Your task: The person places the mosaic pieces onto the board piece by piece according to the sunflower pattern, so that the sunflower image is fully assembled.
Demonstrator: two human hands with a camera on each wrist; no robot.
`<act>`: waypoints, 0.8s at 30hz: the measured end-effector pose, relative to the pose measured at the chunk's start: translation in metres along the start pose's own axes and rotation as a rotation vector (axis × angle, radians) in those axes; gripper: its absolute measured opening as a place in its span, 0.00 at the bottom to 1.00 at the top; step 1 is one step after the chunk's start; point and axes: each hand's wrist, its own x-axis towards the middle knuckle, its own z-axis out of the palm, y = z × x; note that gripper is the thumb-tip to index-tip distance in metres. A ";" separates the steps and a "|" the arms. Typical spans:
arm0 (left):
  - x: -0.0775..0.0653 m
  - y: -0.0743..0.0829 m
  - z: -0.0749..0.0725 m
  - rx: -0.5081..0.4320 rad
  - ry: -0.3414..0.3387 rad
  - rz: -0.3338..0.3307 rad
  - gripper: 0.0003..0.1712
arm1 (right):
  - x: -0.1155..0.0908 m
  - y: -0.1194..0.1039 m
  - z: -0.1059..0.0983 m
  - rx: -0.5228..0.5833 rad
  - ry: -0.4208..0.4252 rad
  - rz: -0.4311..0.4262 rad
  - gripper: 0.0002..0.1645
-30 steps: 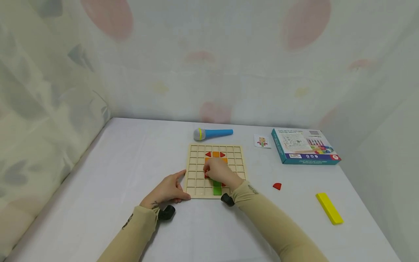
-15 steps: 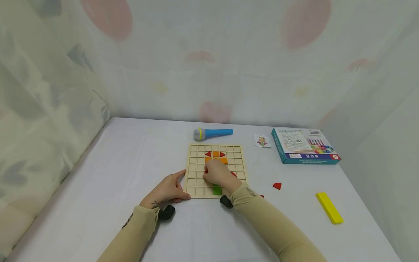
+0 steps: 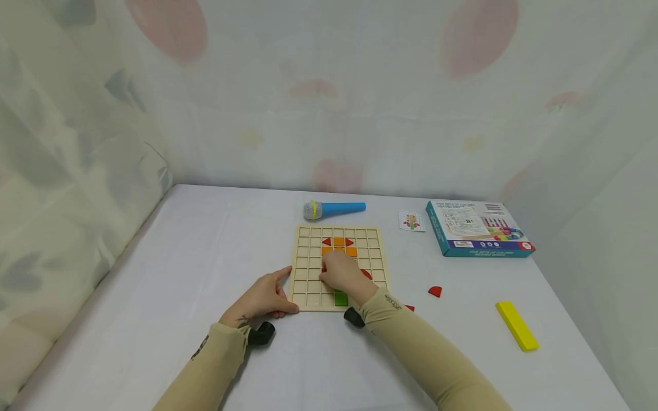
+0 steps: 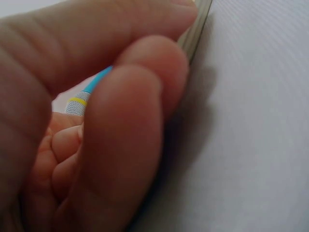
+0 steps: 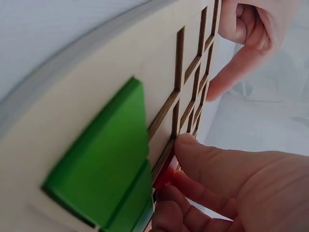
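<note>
A wooden grid board (image 3: 301,287) lies on the white table, bearing orange square tiles (image 3: 339,242), small red triangles (image 3: 327,242) and a green tile (image 3: 341,299). My left hand (image 3: 262,294) steadies the board's left side, index finger on the edge and thumb at the near corner. Over the middle of the grid is my right hand (image 3: 346,271). In the right wrist view its thumb and fingers pinch a small red piece (image 5: 166,172) against the board, beside green tiles (image 5: 101,150); the piece's full shape is hidden. Another red piece (image 3: 366,274) shows past the hand.
A toy microphone (image 3: 334,209) lies behind the board. Back right are a pattern card (image 3: 412,221) and a teal-edged box (image 3: 478,229). On the right lie a red quarter-round piece (image 3: 435,291), a red piece (image 3: 409,308) partly under the sleeve, and a yellow bar (image 3: 517,326).
My right hand has shifted slightly toward me and now covers the red piece at its fingertips. Red pieces beside the hand and sleeve have come into sight. My left hand stays put.
</note>
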 end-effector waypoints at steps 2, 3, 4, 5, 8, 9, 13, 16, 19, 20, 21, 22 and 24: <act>0.000 0.000 0.000 0.004 0.001 0.001 0.62 | 0.000 0.000 0.000 0.002 0.000 0.002 0.13; 0.001 0.000 0.000 0.007 0.001 0.000 0.62 | 0.000 0.000 0.000 0.005 0.000 0.002 0.13; 0.001 -0.001 0.000 0.012 0.003 0.001 0.62 | 0.000 0.001 0.000 0.010 0.001 0.001 0.12; 0.001 0.000 0.001 0.018 0.003 0.002 0.62 | -0.001 0.002 -0.001 0.021 0.003 0.000 0.11; 0.001 0.000 0.001 0.024 0.004 -0.002 0.62 | -0.004 0.008 -0.011 0.079 0.031 0.005 0.09; 0.001 0.001 0.002 0.021 0.003 -0.003 0.62 | -0.007 0.013 -0.017 0.109 0.046 0.011 0.09; 0.001 0.002 0.003 0.009 0.002 -0.007 0.62 | -0.023 0.040 -0.049 0.179 0.102 0.052 0.10; 0.002 0.002 0.003 0.012 0.002 -0.006 0.62 | -0.041 0.073 -0.069 0.168 0.112 0.103 0.13; 0.002 0.000 0.002 0.011 0.001 -0.008 0.62 | -0.061 0.110 -0.080 0.159 0.087 0.174 0.16; 0.003 0.000 0.002 0.010 0.002 -0.008 0.62 | -0.067 0.121 -0.080 0.151 0.072 0.202 0.17; 0.003 0.000 0.002 0.010 0.003 -0.009 0.62 | -0.074 0.132 -0.081 0.144 0.053 0.229 0.17; 0.003 -0.001 0.001 0.012 0.003 -0.009 0.62 | -0.080 0.142 -0.080 0.136 0.028 0.257 0.17; 0.003 -0.001 0.001 0.016 0.004 -0.005 0.62 | -0.091 0.159 -0.078 0.117 -0.029 0.304 0.18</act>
